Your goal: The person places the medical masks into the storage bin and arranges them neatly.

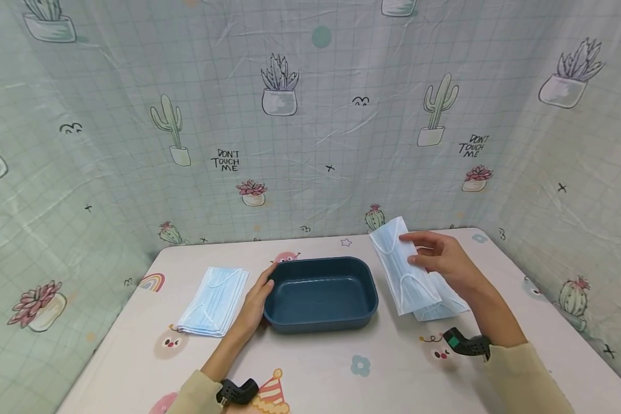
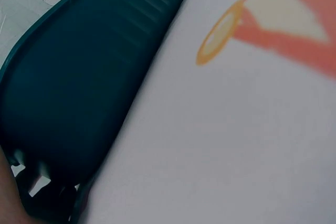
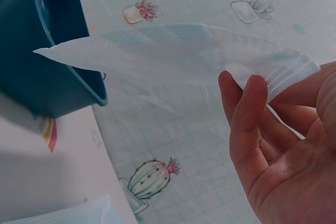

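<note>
Facing a pale green cloth backdrop (image 1: 336, 132), printed with potted cacti and the words DON'T TOUCH ME, running behind and along both sides. Working on a white table (image 1: 310, 368) bearing a printed rainbow, flowers and small faces. Seeing a dark blue bin (image 1: 318, 299) standing upright near the middle, with rounded corners, dividing two groups of masks.

Gripping the bin's left end with the left hand (image 1: 257, 299), with thumb at the rim and fingers curling along the outer wall. In the left wrist view, catching only an edge of that hand and losing its fingertips from sight.

Pinching a pale blue face mask (image 1: 405, 270) in the right hand (image 1: 442, 256), between thumb and bent fingers, just right of the bin and above the table. Not making out any contact or gap between its lower end and the further masks (image 1: 442, 302) lying on the table beneath, partly blocked by it. In the right wrist view, seeing it nearly edge-on, bowing slightly and crossing in front of the bin's corner.

Noting a stack of masks (image 1: 214, 300) at left, slightly fanned, showing white ear loops, lying just beside the left forearm. Wearing beige sleeves (image 1: 528, 376) and a black device (image 1: 466, 344) at each wrist.
</note>
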Motion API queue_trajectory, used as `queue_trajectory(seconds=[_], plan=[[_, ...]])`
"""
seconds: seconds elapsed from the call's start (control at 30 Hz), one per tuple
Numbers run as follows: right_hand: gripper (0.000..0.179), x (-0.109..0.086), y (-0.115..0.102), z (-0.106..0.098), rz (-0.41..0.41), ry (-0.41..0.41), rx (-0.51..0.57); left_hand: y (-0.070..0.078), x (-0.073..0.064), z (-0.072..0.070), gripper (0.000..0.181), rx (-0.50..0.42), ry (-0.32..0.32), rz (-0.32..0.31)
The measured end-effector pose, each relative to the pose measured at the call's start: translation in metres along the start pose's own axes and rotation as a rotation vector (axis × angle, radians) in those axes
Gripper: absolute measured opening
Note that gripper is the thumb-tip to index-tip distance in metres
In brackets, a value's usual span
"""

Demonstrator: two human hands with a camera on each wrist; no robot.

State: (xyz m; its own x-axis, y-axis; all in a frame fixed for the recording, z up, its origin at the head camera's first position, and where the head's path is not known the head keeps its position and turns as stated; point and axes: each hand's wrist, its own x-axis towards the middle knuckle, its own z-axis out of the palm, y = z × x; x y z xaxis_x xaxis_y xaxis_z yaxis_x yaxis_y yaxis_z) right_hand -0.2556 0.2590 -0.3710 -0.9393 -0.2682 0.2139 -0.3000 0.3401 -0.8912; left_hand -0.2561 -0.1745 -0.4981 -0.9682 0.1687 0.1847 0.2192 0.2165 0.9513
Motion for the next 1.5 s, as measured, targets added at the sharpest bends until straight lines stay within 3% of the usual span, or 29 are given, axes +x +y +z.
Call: queue_trajectory(seconds=[0.47,1.03,1.37,1.5], plan=[[0.044,0.022,-0.018,0.019,0.005,-0.074,0.023,0.002,0.001,0.002,0.050,-0.003,0.012,0.005],[0.043,0.063,-0.051,0.055,-0.064,-0.224,-0.035,0.002,0.003,0.004,0.049,-0.014,0.004,-0.006],[0.055,0.084,-0.061,0.076,-0.111,-0.372,-0.111,0.000,0.004,0.003,0.049,-0.011,0.020,-0.008],[0.051,0.090,-0.063,0.083,-0.154,-0.453,-0.162,-0.001,0.006,0.003,0.050,-0.016,0.026,-0.007]])
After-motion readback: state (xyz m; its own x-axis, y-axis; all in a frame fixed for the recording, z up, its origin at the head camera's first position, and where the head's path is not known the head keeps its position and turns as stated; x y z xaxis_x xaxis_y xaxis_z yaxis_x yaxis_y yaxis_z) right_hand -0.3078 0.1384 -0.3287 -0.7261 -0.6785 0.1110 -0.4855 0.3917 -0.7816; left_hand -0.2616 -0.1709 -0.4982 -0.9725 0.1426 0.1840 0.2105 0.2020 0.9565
